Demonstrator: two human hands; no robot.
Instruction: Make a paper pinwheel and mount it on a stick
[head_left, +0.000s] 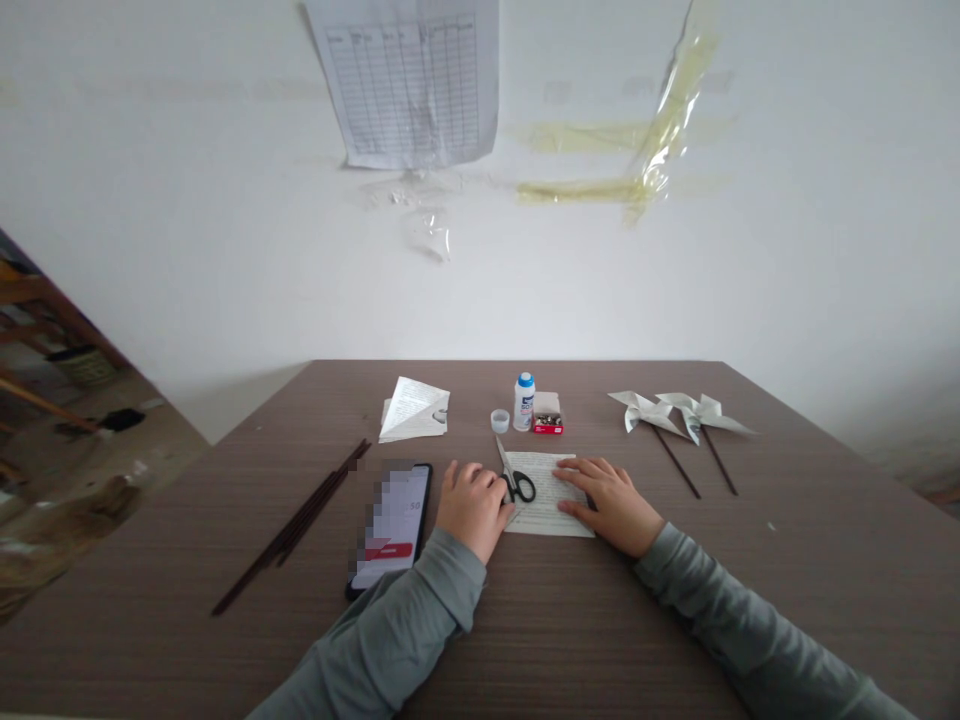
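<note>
A square sheet of printed paper (551, 515) lies flat on the table in front of me. Black-handled scissors (527, 487) rest on its left part, blades pointing away, one handle loop partly hidden by my fingers. My left hand (472, 508) lies over the paper's left edge, fingers bent and a little apart, touching or nearly touching the scissors. Across from it, my right hand (611, 503) rests on the paper's right side with fingers spread. Two paper pinwheels (643, 412) on dark sticks lie to the right.
Left of my hand is a phone (394, 530), partly pixelated, then several dark sticks (307, 515). Behind stand folded printed papers (415, 410), a small clear cup (499, 421), a white bottle with blue cap (524, 405) and a red box of small metal pieces (548, 423). A wall (600, 300) rises behind.
</note>
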